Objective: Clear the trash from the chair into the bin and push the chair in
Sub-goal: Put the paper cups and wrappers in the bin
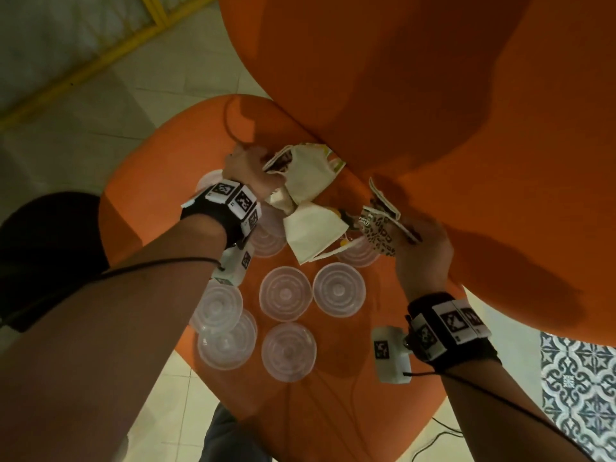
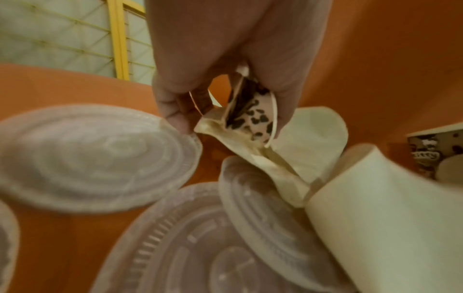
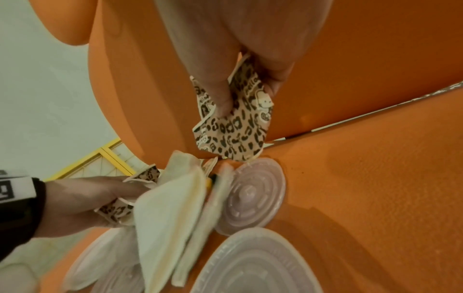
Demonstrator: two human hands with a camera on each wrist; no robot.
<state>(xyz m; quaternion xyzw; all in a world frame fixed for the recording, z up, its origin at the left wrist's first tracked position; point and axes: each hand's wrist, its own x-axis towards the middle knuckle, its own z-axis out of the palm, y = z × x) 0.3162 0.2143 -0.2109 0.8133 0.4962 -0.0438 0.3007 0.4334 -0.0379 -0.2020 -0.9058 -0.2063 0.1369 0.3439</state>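
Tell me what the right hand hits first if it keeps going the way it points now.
Probably the orange chair's backrest. The right hand, pinching a leopard-print paper scrap, points toward the crease where seat meets backrest, with nothing else visibly between. Depth is hard to judge here.

The head view looks steeply down on the orange chair (image 1: 186, 155) from above its front edge. Each wrist view sits low and close over the seat, facing the backrest; all share the clear lids (image 1: 285, 292) and crushed paper cups (image 1: 308, 175).
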